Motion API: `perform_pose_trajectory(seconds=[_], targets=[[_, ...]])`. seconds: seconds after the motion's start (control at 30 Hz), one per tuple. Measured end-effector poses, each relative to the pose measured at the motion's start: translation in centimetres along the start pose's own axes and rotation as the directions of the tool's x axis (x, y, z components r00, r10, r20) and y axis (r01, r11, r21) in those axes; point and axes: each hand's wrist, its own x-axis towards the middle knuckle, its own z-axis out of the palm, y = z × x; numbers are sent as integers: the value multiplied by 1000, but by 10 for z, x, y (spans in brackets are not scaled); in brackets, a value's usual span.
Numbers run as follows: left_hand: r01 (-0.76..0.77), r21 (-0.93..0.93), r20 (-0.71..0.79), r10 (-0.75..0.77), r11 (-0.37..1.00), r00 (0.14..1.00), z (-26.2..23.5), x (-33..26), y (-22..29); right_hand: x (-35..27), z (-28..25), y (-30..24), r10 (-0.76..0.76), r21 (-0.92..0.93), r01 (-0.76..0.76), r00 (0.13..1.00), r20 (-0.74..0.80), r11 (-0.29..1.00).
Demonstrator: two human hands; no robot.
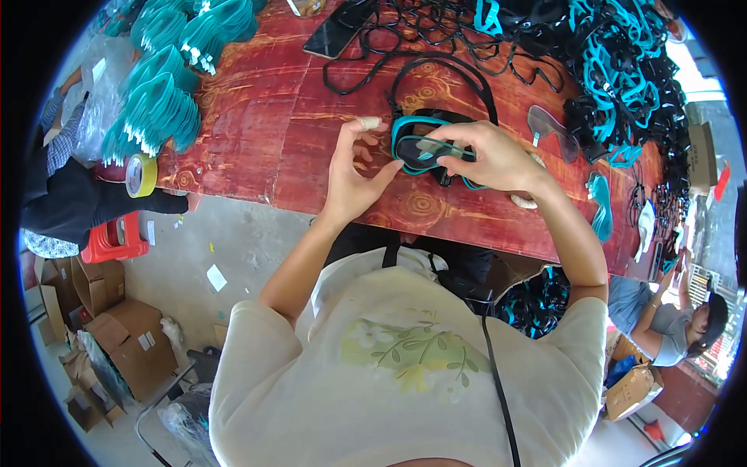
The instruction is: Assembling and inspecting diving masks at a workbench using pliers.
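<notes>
Right hand [498, 158] pinching a teal-edged lens [429, 148] over teal-and-black goggles [412, 122] on red, wood-patterned worktop [249, 117]; left hand [352, 175] loosely open, thumb at goggles' rim. Beyond: grey floor [206, 245], red stool [117, 240], cardboard boxes [136, 342].

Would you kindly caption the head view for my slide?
Two bare hands at teal-rimmed goggles over a red table.

One left hand [356, 177] and one right hand [498, 158] meet at one pair of goggles [398, 127] on a tabletop [233, 105] with one smartphone [338, 29] near its far edge, one roll of yellow tape [149, 173] at its near left corner and one loose clear lens [552, 127] toward its right edge.
</notes>
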Motion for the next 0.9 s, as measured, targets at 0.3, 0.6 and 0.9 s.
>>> perform_pose_trajectory(seconds=[0.3,0.6,0.9], targets=[[-127,95,167,110,987,980,-3,7,-5,-1,3,-5,-30,5,30,1000,-1,1000],[-277,230,222,227,933,948,-5,9,13,-14,11,-14,-117,-185,100,989,-87,978],[-249,149,97,237,957,967,1,9,0,-18,21,-4,-306,-394,147,873,-381,907]])
